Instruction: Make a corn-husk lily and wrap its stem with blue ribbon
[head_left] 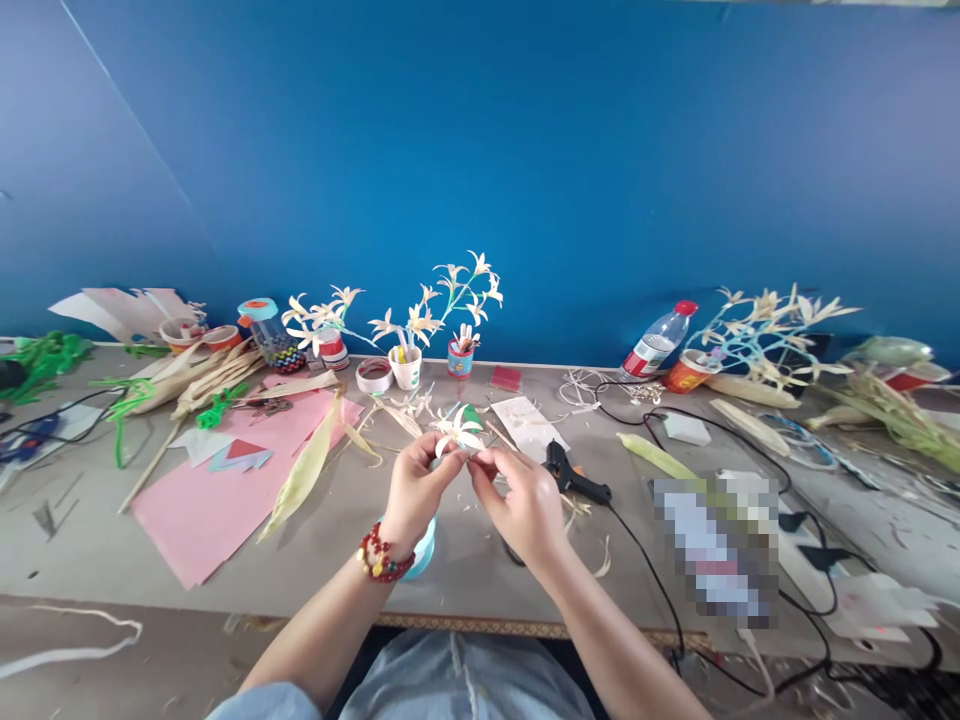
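Between my two hands, above the middle of the table, is a white handmade flower [459, 430] with narrow pointed petals. My left hand [420, 485], a red bead bracelet on its wrist, pinches the flower near its base. The fingers of my right hand [523, 497] are closed at the flower's right underside; whether they grip its stem or a small piece is hidden. Under my left wrist a light blue round object [421, 550] shows in part. Just right of my right hand lies a black glue gun [574, 475] with its cord.
Cups of similar flowers [406, 368] stand along the blue wall, with a plastic bottle [660, 340] on the right. Pink paper [217, 500] and corn husks [311, 465] lie left. Black cables [652, 570], a power strip and a pixelated object [712, 550] occupy the right.
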